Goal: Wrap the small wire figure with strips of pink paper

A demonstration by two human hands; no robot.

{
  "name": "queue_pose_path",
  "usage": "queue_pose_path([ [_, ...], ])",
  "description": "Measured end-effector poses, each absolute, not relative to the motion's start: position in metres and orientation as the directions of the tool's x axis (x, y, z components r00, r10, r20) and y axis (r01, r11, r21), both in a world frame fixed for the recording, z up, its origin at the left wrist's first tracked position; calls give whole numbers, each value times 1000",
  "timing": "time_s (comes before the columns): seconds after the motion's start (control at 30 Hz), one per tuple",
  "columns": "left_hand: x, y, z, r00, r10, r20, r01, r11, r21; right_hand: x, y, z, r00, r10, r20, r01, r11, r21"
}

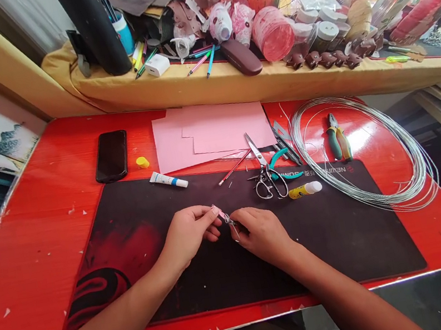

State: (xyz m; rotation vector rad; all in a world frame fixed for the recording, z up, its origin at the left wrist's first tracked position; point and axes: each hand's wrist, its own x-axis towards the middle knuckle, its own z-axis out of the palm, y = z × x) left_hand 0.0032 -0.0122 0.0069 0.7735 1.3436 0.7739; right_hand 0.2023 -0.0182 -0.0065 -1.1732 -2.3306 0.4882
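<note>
Held piece too small, 2 forearms cropped

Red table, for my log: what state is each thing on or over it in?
Small pink piece, held
Phone, screen dark
White tube, capped
Scissors, blades together
Teal-handled tool, handles spread
Yellow-green pliers, jaws closed
Wire, coiled
Pink sheets, overlapping
Glue stick, lying down, cap unclear

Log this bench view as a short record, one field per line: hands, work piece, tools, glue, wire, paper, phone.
left_hand: pinching pink end of small piece
right_hand: pinching wire end
left_hand_point: left hand
right_hand_point: right hand
work_piece: small piece, above dark mat
scissors: scissors, right of centre
pliers: pliers, inside wire coil
glue: tube, glue stick
paper: pink sheets, overlapping
phone: phone, screen dark
</note>
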Motion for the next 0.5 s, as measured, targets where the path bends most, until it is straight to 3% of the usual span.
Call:
queue_pose_path([
  [0.27, -2, -17, 5, 100, 877, -470, 43, 468, 883, 202, -20, -5, -437, 868, 237, 603, 478, -639],
  [0.5, -13, -20, 11, 75, 894, -441, -181, 447, 876, 201, -20, -1, -395, 893, 216, 576, 423, -699],
])
